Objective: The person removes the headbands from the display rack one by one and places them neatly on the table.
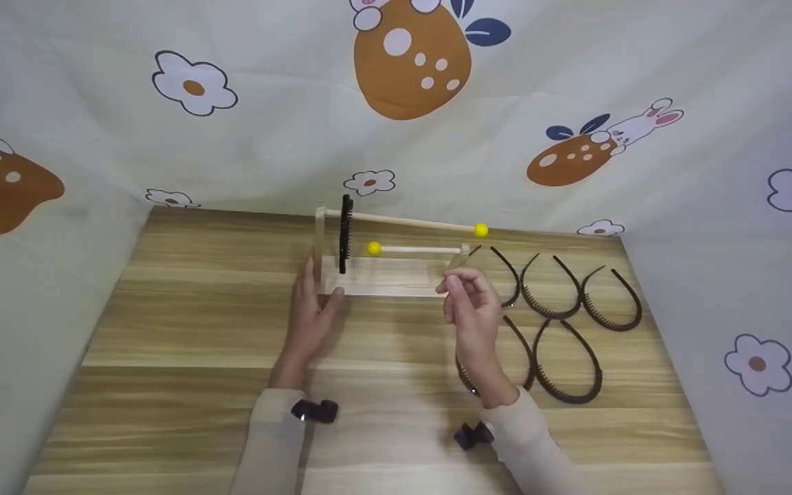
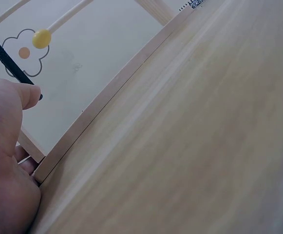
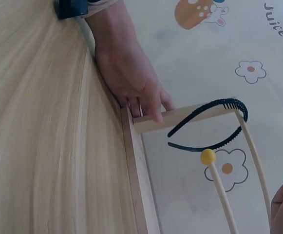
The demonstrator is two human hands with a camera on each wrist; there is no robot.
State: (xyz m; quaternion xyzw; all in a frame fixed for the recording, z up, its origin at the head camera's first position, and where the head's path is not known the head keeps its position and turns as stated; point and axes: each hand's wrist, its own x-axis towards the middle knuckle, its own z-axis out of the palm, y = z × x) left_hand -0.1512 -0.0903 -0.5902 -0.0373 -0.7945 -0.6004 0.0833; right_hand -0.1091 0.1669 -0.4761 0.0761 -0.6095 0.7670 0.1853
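Observation:
My left hand grips the lower left corner of a wooden rack, its thumb in front of the upright and the other fingers on the outer side. On the rack's upper rod, close to this upright, hangs a black toothed headband; the right wrist view shows its loop. A lower rod with a yellow ball end runs in from the right post. Beside that post is my right hand, its fingers loosely bent, with nothing visible between them.
Several dark toothed headbands lie in two rows on the wood-grain table, right of the rack; the right hand and forearm partly cover some. Another yellow ball caps the upper rod's right end. A printed cloth stands close behind.

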